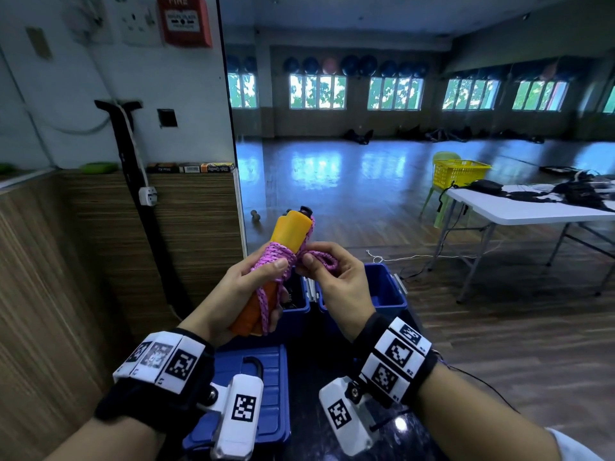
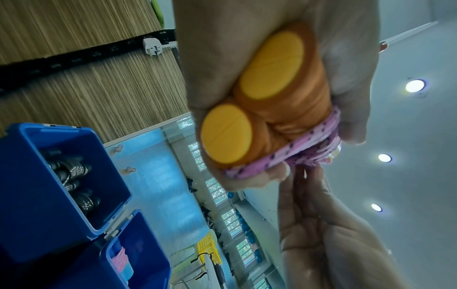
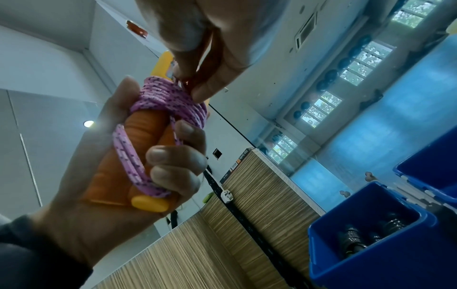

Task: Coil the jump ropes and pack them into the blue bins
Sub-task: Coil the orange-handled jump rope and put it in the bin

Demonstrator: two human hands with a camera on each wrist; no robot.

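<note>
My left hand (image 1: pixel 253 287) grips the two orange jump rope handles (image 1: pixel 289 232) held side by side, with the pink rope (image 1: pixel 278 254) wound several times around them. Their yellow end caps (image 2: pixel 226 134) face the left wrist camera. My right hand (image 1: pixel 327 271) pinches a loop of the pink rope (image 1: pixel 327 261) just beside the winding. Below my hands stand two open blue bins: the left bin (image 1: pixel 294 314) holds dark coiled ropes (image 2: pixel 74 181), and the right bin (image 1: pixel 387 291) shows a bit of pink rope (image 2: pixel 120 261) inside.
A blue bin lid (image 1: pixel 263 377) lies close to me under my wrists. A wood-panelled wall (image 1: pixel 100 261) runs along the left. A white folding table (image 1: pixel 532 207) with dark gear and a yellow basket (image 1: pixel 459 173) stand at the right, beyond open wood floor.
</note>
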